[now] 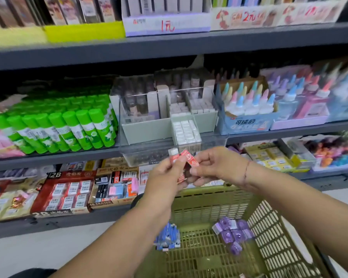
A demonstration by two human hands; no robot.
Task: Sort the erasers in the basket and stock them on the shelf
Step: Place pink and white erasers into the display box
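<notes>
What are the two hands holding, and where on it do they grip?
The left hand pinches a red-wrapped eraser by its lower end; the right hand pinches a second red eraser by its right end.

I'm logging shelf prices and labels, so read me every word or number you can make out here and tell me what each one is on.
"1元": white display box, at the top.
"2元": pink-printed display box to its right.
"2B": red eraser carton, low on the left.
"可洗的", likely: blue glue-bottle box.
Too blurred to read: sleeves of the red erasers, labels on the green glue sticks, everything else.
</notes>
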